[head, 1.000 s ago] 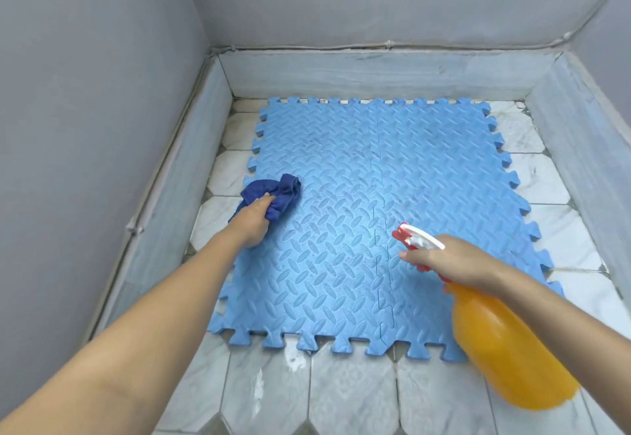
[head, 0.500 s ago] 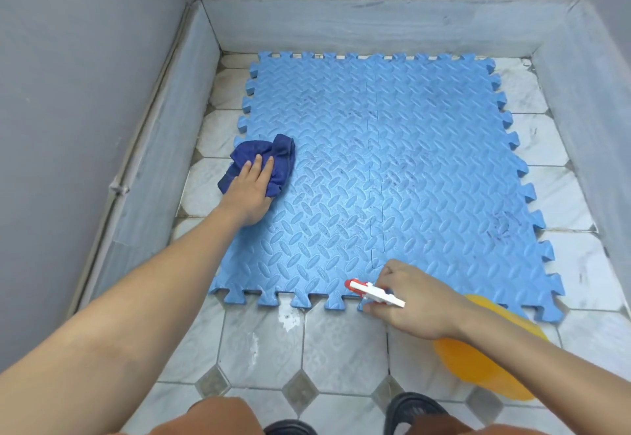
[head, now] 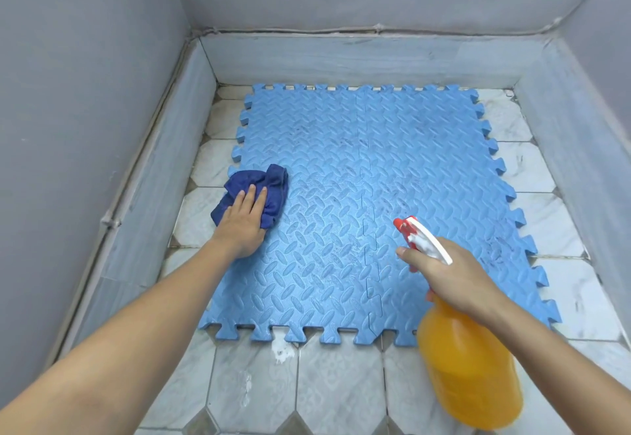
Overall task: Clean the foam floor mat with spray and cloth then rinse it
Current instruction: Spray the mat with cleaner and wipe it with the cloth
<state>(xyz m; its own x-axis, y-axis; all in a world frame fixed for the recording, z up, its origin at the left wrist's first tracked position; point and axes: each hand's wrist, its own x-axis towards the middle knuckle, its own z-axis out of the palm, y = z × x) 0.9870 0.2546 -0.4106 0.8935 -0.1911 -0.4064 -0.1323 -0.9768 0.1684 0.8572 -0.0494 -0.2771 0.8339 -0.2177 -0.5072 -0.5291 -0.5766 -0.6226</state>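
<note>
Grey walls (head: 85, 93) and a low marble edge close the tiled floor (head: 338, 387) on 3 sides. On the tiles lies the blue foam mat (head: 358, 195). At its left border the left hand (head: 244, 219) presses flat, fingers stretched, on a dark blue cloth (head: 269, 185). Near the front right corner the right hand (head: 450, 277) grips the neck of an orange spray bottle (head: 467, 366), its red nozzle (head: 403, 224) above the mat.

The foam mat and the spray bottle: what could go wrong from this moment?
1. The spray bottle nozzle points at the mat's middle, while the left hand presses the dark blue cloth at the left edge; spray may sit unwiped.
2. The dark scuffs on the foam mat far half might be missed.
</note>
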